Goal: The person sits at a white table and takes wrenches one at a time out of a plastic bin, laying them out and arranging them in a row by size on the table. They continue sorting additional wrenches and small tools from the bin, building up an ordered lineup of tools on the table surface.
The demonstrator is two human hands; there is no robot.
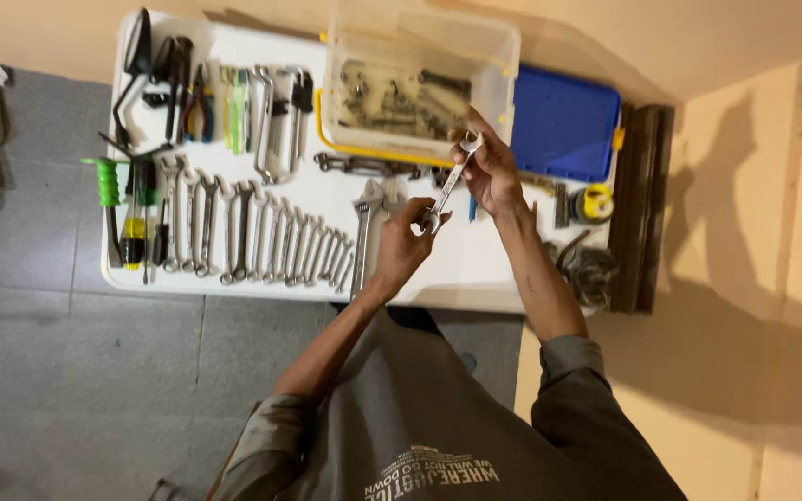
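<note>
A silver wrench [451, 181] is seen above a white table [475, 260]; a blue lid [563, 125], a clear box [420, 79] with a yellow handle, and a green-handled tool [106, 182] are shown.

Small double open-end wrench [450, 182], bare silver steel, slim shank w/ a jaw at each end. It's hanging off the surface, tilting diagonally: top end is pointing up-right at approx the clear bin's front edge, bottom end down-left. Both hands are gripping it, one per end: right hand [487, 167] is pinching the upper jaw, left hand [405, 243] the lower. It's sitting above the white table, right of the laid-out spanner row.
</note>
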